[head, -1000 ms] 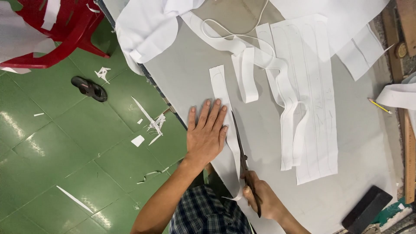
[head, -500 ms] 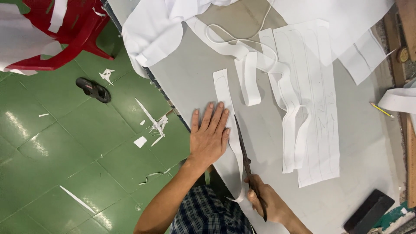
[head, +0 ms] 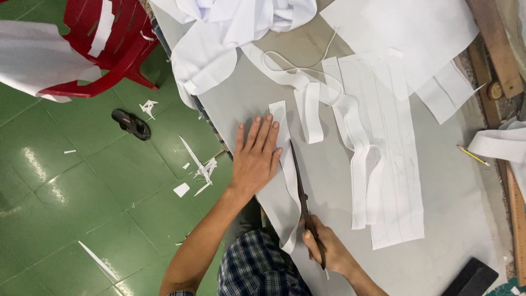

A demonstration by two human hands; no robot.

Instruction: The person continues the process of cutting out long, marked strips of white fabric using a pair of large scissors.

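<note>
My left hand point(head: 256, 155) lies flat, fingers spread, on a long white fabric strip point(head: 283, 137) near the grey table's point(head: 329, 181) left edge. My right hand point(head: 329, 251) grips the handles of dark scissors point(head: 301, 189), whose blades point up along the strip's right side, just beside my left fingers. The strip runs from above my left hand down toward my body.
Several more white strips point(head: 361, 164) and a lined white panel point(head: 394, 164) lie to the right. Bunched white cloth point(head: 230, 33) sits at the top. A pencil point(head: 474, 156), a black block point(head: 471, 277), a red chair point(head: 109, 38), a sandal point(head: 131, 124) and scraps on the green floor.
The view has shifted a little. My left hand stays flat on the strip, and the scissors have edged up along it.
</note>
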